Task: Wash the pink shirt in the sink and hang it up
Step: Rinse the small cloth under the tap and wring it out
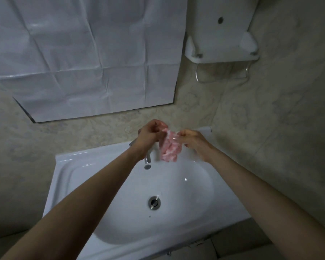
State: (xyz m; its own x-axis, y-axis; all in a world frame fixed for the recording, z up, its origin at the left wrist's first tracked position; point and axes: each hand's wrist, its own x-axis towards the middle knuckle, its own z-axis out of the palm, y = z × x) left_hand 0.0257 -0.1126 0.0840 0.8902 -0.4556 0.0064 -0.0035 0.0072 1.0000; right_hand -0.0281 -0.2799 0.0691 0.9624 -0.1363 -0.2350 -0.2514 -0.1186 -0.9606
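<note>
A small bunched pink shirt (169, 149) hangs wet and crumpled above the back rim of the white sink (68, 166). My left hand (150, 134) pinches its upper left edge, fingers curled. At the shirt's upper right, my right hand (192, 140) grips the cloth. Both hands are raised over the chrome tap (147, 158), whose upper part is hidden behind my left wrist. The basin's metal drain (154, 202) sits open in the middle.
A white plastic sheet (86, 53) covers the wall above the sink. A white wall shelf (221, 51) with a metal towel rail (221, 78) under it hangs at the upper right. Beige tiled walls surround the sink.
</note>
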